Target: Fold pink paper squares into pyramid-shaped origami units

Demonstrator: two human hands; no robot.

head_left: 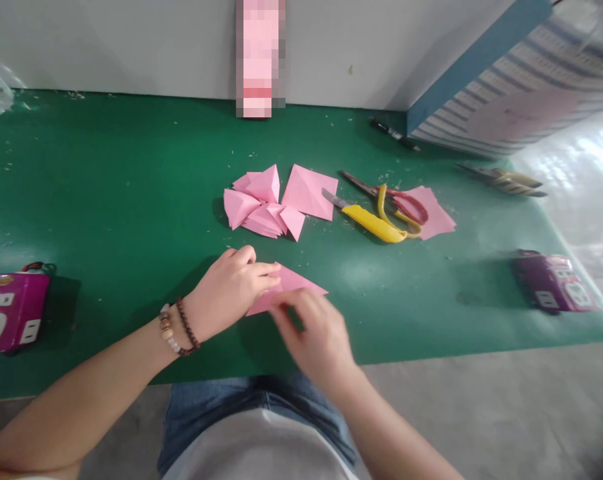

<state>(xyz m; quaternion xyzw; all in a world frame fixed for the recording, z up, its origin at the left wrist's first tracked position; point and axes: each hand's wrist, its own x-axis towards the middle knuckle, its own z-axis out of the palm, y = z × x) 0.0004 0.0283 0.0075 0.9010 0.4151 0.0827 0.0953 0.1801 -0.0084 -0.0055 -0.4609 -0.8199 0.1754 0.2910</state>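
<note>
A sheet of pink paper (301,281), folded to a point on its right, lies on the green table in front of me. My left hand (234,283) reaches over its left part, fingertips pressed on the paper and holding it down. At the near edge, my right hand (314,333) has thumb and fingers brought together on the paper. Fingers cover much of its left and lower side. Just beyond are folded pink paper pieces (254,210) in a loose cluster, with a creased pink square (311,190) beside them.
Right of the cluster lie yellow-handled scissors (374,223), red-handled scissors (406,200) and more pink paper (434,217). A pen (394,135) and pliers (504,179) are farther right. Purple power sockets (14,310) stand left, another purple socket box (556,283) right. A striped box (501,87) stands behind.
</note>
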